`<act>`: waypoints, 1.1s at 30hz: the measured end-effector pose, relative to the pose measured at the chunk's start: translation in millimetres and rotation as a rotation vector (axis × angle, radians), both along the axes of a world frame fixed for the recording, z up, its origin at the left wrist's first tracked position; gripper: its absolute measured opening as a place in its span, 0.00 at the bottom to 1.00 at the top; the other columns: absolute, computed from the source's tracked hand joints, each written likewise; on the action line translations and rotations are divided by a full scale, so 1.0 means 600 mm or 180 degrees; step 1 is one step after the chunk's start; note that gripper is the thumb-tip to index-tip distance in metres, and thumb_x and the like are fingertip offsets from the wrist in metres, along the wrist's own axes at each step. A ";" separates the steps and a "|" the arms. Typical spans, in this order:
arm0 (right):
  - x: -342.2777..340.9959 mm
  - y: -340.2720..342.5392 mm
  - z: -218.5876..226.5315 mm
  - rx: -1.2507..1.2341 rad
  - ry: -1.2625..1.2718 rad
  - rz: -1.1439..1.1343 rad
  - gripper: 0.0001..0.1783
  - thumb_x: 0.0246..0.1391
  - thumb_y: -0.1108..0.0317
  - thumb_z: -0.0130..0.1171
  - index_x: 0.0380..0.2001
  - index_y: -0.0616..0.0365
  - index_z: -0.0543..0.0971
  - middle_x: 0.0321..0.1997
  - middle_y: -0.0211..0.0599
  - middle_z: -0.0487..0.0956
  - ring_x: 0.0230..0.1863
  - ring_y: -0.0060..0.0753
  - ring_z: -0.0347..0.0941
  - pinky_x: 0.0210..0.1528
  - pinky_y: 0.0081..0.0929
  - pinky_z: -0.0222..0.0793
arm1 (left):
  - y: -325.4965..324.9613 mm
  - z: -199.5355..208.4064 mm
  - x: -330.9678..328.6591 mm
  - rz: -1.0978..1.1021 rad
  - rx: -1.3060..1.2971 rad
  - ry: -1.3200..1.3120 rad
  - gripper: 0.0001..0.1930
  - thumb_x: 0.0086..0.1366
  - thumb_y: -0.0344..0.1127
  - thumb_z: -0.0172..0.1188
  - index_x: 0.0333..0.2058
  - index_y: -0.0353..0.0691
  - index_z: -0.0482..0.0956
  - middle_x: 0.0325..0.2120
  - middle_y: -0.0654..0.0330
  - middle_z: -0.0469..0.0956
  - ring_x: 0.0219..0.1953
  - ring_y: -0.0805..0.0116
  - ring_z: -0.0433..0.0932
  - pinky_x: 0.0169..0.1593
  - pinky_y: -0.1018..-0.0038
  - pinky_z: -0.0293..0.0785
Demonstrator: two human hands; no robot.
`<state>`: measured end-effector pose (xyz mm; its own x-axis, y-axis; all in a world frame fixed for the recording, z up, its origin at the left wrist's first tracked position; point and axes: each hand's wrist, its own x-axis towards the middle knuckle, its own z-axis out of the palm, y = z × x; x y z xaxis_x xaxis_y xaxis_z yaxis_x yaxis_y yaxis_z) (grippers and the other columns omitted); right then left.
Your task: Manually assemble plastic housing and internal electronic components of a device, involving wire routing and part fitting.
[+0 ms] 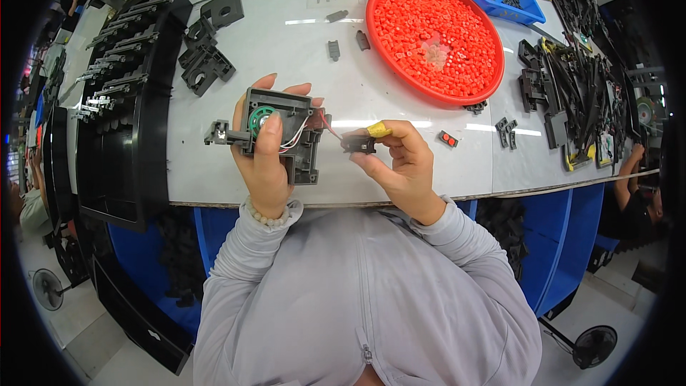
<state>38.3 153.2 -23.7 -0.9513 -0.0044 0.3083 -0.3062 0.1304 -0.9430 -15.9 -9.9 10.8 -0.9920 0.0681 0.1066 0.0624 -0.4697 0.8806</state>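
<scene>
My left hand point(264, 157) grips a grey plastic housing point(304, 161) above the white table, its thumb over a round green-rimmed part point(261, 119) inside. A grey arm with a metal end point(223, 134) juts from the housing's left side. Thin red and white wires point(327, 126) run from the housing toward a small black part point(359, 144). My right hand point(404, 164) pinches that black part between thumb and fingers; a yellow wrap covers one fingertip. Right of this hand lies a small dark block with two red buttons point(448, 139).
A red basin of small red pieces point(371, 36) stands beyond my right hand, beside a blue tray point(532, 14). Grey housing parts point(207, 68) lie at far left near a black crate point(107, 193). Small grey pieces point(334, 50) are scattered ahead; dark strips point(572, 93) pile at right.
</scene>
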 end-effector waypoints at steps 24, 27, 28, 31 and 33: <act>-0.006 -0.005 0.027 -0.2499 -0.3141 0.1415 0.09 0.56 0.66 0.56 0.36 0.59 0.73 0.32 0.29 0.75 0.31 0.19 0.71 0.35 0.19 0.70 | -0.004 -0.005 0.009 0.0147 -0.0606 0.0591 0.24 0.60 0.31 0.44 0.54 0.31 0.54 0.45 0.40 0.70 0.44 0.57 0.75 0.46 0.64 0.76; -0.004 -0.007 0.030 -0.2266 -0.2934 0.1283 0.07 0.56 0.65 0.55 0.32 0.58 0.73 0.29 0.27 0.74 0.28 0.17 0.68 0.33 0.17 0.67 | -0.003 -0.006 0.009 0.0110 -0.0643 0.0600 0.24 0.60 0.31 0.44 0.54 0.31 0.55 0.45 0.40 0.71 0.44 0.56 0.75 0.46 0.64 0.76; -0.004 -0.008 0.030 -0.2152 -0.2674 0.1184 0.07 0.56 0.65 0.55 0.31 0.58 0.73 0.27 0.26 0.73 0.26 0.17 0.67 0.32 0.16 0.65 | -0.002 -0.006 0.010 0.0100 -0.0664 0.0589 0.23 0.60 0.32 0.44 0.54 0.31 0.55 0.45 0.40 0.71 0.44 0.57 0.75 0.46 0.65 0.76; -0.008 -0.009 0.047 -0.2013 -0.2326 0.1206 0.08 0.56 0.65 0.55 0.29 0.57 0.73 0.24 0.25 0.71 0.25 0.16 0.64 0.29 0.15 0.59 | -0.003 -0.005 0.012 0.0093 -0.0741 0.0543 0.23 0.60 0.31 0.45 0.54 0.31 0.55 0.45 0.41 0.71 0.45 0.56 0.75 0.47 0.65 0.75; -0.011 -0.008 0.049 -0.1991 -0.2230 0.1306 0.08 0.56 0.65 0.55 0.28 0.57 0.73 0.23 0.24 0.70 0.24 0.15 0.62 0.28 0.14 0.57 | 0.001 -0.002 0.015 0.0019 -0.0655 0.0498 0.23 0.60 0.31 0.45 0.54 0.31 0.55 0.45 0.41 0.71 0.45 0.57 0.75 0.47 0.66 0.75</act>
<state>31.6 148.4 5.8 -0.8799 -0.3994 -0.2574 0.4295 -0.4371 -0.7902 -6.9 -9.0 9.5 -0.9649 0.0985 0.2435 0.2078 -0.2809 0.9370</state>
